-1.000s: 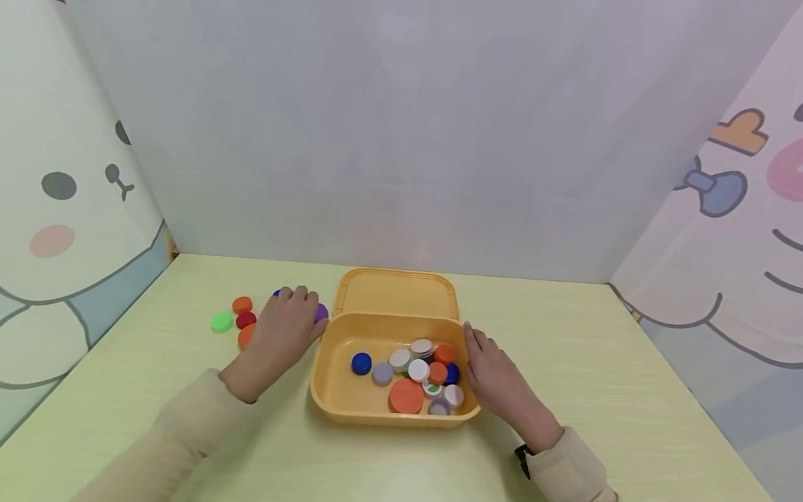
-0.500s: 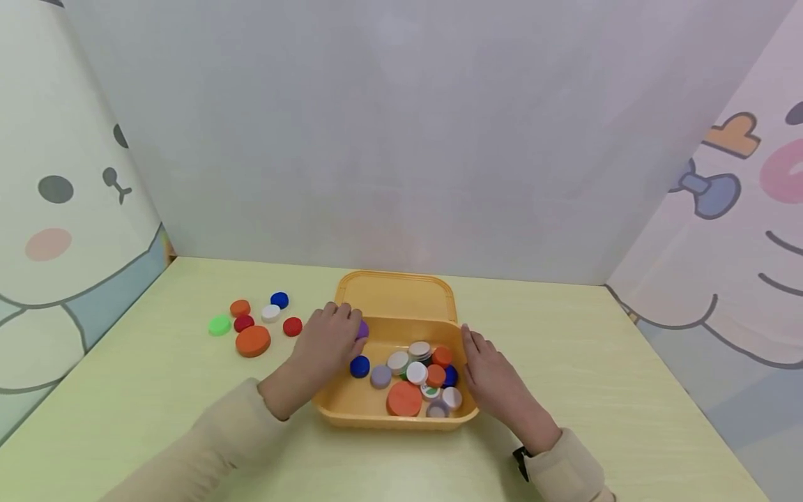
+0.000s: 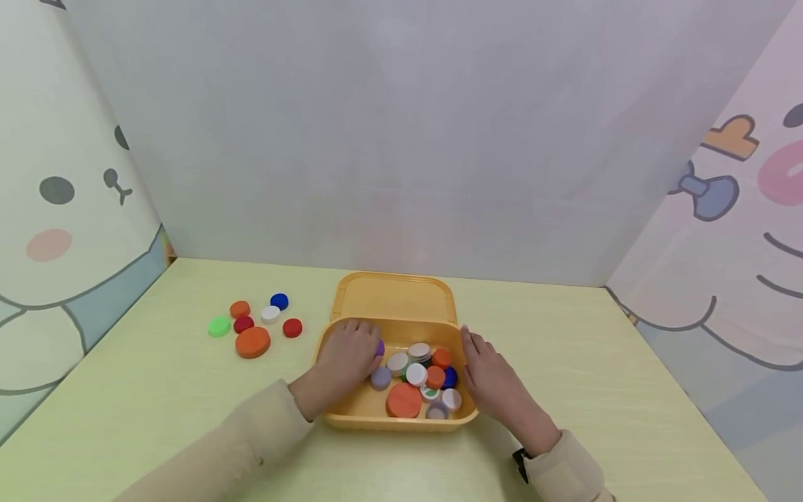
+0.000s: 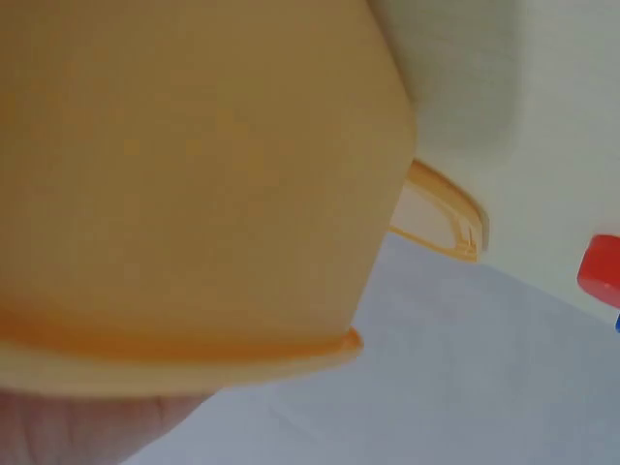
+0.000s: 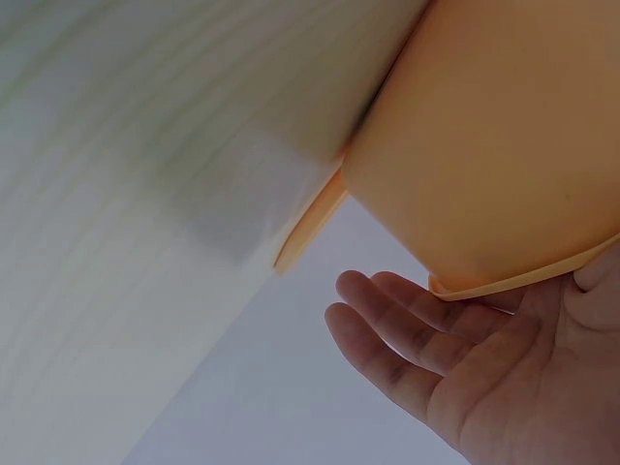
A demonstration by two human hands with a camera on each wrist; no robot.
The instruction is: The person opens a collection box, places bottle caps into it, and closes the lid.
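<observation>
My left hand (image 3: 348,352) reaches inside the left part of a yellow plastic box (image 3: 401,422), pinching a purple bottle cap (image 3: 380,348) that shows at the fingertips. The blue cap that lay there is hidden under this hand. Along the box's right rim rests my right hand (image 3: 495,376), its fingers fairly straight; in the right wrist view this hand (image 5: 484,368) touches the rim from outside. Several bottle caps lie in the box, among them a large orange-red cap (image 3: 404,401), a pale lilac cap (image 3: 380,378) and a white cap (image 3: 417,374).
Left of the box, on the light wooden table (image 3: 188,404), lie several loose caps: a green cap (image 3: 219,326), a large orange cap (image 3: 253,342), a red cap (image 3: 292,328), a blue cap (image 3: 279,301) and others. A yellow lid (image 3: 394,296) lies behind the box.
My left hand has carried the purple cap from the table rightward over the left rim and down into the box. The right hand has stayed at the right rim.
</observation>
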